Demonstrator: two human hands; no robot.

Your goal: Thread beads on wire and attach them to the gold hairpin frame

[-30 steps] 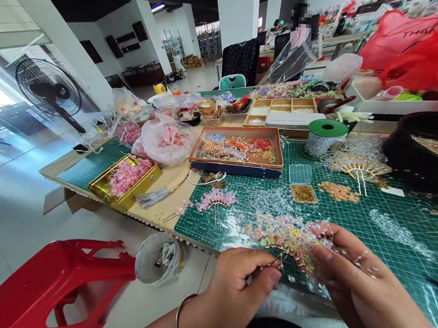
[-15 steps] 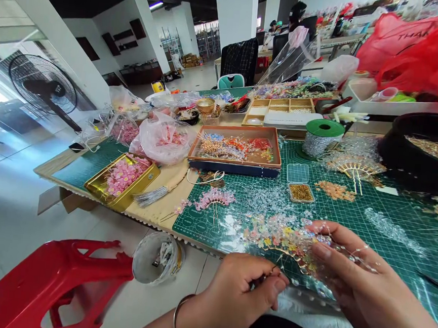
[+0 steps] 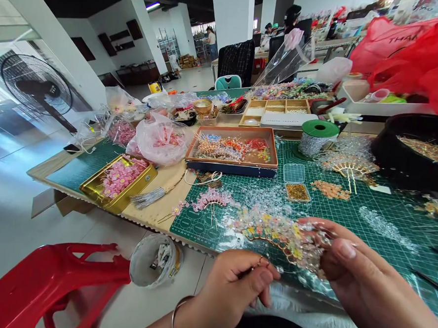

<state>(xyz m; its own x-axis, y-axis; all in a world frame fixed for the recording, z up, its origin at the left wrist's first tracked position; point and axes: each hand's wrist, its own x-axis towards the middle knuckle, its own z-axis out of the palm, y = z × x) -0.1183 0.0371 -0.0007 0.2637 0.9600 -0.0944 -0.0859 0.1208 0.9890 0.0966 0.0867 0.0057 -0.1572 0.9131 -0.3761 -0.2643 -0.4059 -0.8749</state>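
Just beyond the left hand (image 3: 233, 288), a pink flower hairpin (image 3: 213, 199) lies on the green cutting mat (image 3: 349, 216). A bundle of silver wires (image 3: 148, 198) and a gold tin of pink flowers (image 3: 119, 180) sit farther to its left on the table (image 3: 166, 180). Well ahead of it is a brown tray of mixed beaded pieces (image 3: 235, 147), with a small clear box of gold beads (image 3: 298, 192) near its right corner. Beyond the right hand (image 3: 374, 287) stand a green-capped spool (image 3: 316, 136) and a black tub (image 3: 416, 151). Down on the floor, left of the left hand, are a white pot (image 3: 155, 261) and a red plastic stool (image 3: 48, 282).
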